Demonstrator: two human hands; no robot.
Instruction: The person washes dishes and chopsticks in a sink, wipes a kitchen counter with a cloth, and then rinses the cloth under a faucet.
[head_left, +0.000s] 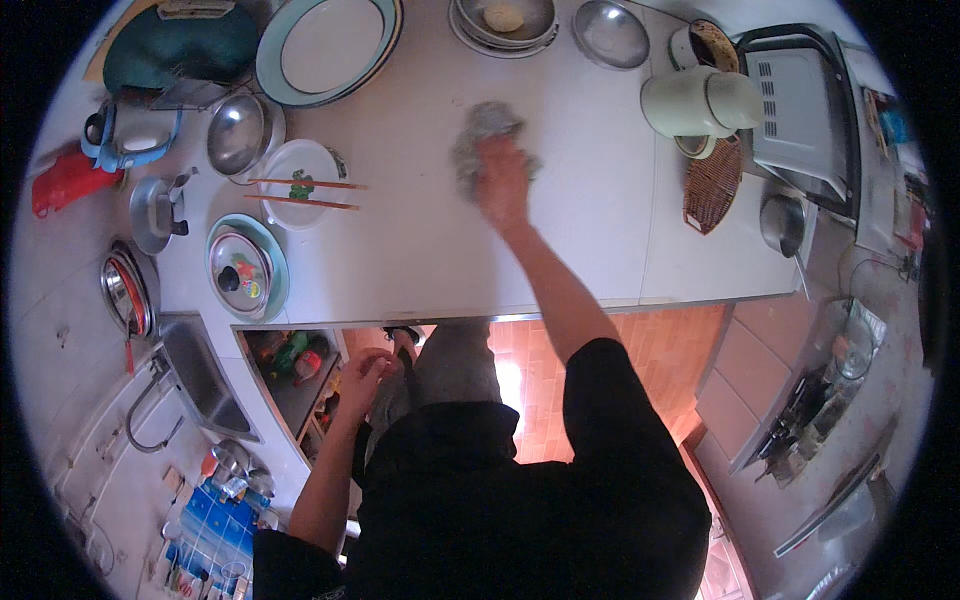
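Note:
My right hand (504, 184) presses a crumpled grey cloth (487, 124) flat against the white countertop (405, 247); both are blurred. Beside my body, below the counter's front edge, my left hand (367, 375) hangs with its fingers bent, and nothing can be made out in it. To the left of the cloth, a pair of wooden chopsticks (315, 182) lies across a white plate (281, 161) holding some green leaves (302, 184). Metal bowls (510, 19) are stacked beyond the cloth, with a single metal bowl (611, 34) to their right.
At the back left stands a large enamel basin (270, 52). A lidded dish (238, 271) sits near the front left, above the sink (206, 375). On the right are a pale green jug (679, 101), a wicker basket (711, 184), a microwave oven (799, 112) and a metal ladle (781, 225).

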